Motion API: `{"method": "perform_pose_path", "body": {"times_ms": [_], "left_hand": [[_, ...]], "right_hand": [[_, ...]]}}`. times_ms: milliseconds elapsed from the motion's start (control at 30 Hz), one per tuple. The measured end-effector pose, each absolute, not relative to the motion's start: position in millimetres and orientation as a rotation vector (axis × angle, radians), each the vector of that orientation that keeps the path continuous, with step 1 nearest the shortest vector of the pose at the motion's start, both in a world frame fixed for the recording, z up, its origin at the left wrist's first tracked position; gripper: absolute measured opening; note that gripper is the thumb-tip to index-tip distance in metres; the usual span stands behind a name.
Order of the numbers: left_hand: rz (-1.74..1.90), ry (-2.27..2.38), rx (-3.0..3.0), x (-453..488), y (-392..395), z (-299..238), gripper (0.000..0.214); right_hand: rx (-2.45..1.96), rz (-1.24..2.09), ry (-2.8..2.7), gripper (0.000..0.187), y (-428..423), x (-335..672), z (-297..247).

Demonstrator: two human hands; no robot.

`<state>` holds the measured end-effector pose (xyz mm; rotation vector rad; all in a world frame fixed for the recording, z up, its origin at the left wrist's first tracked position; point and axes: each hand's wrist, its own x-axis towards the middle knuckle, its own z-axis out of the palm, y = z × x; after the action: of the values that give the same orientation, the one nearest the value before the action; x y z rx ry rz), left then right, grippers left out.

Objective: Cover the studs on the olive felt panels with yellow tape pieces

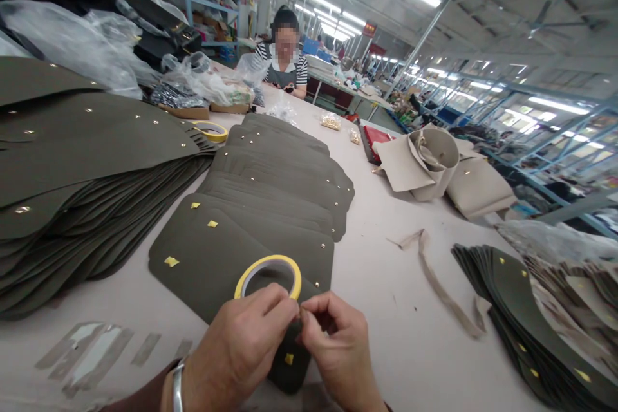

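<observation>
My left hand (244,338), with a silver bangle at the wrist, is closed on a roll of yellow tape (298,278) near the front of the table. My right hand (338,341) pinches close beside it, thumb and forefinger together at the roll's edge; whatever lies between those fingertips is too small to make out. Beneath both hands lies a dark olive leather-like panel (251,238) with small metal studs. Bits of yellow tape (212,224) stick to its left side, and another bit (288,358) shows between my wrists. More such panels (284,148) overlap behind it.
A thick stack of olive pieces (120,135) fans out at left, with a second tape roll (212,131) behind. Beige bag parts (425,164) and a loose strip (439,286) lie to the right, near more taped pieces (521,309). A person (284,55) sits across the table (376,257).
</observation>
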<state>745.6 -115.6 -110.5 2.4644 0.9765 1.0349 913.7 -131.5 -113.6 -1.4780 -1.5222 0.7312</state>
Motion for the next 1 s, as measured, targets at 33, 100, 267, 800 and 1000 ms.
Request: {"method": "perform_pose_path", "body": {"times_ms": [33,100,267,800,1000], "left_hand": [[1.076,0.936,2.468,748.0,-114.4,-108.7,0.029],[1.126,0.917,2.507,750.5,-107.3,-106.6,0.026],[0.804,1.236,2.723,742.1,-69.8,-114.3,0.019],[0.463,1.175,2.678,732.7,-68.3,-136.8,0.01],[0.427,1.196,2.694,732.6,-68.8,-136.6,0.009]], "right_hand": [[-1.521,0.876,-1.396,0.011,-128.9,918.0,-113.0],[-1.546,1.078,-1.179,0.017,-120.9,930.4,-113.3],[-1.585,1.295,-0.962,0.044,-97.6,963.0,-121.7],[-1.84,1.288,-1.382,0.018,-98.0,966.7,-125.6],[-1.858,1.1,-1.675,0.018,-99.4,963.6,-118.5]]}}
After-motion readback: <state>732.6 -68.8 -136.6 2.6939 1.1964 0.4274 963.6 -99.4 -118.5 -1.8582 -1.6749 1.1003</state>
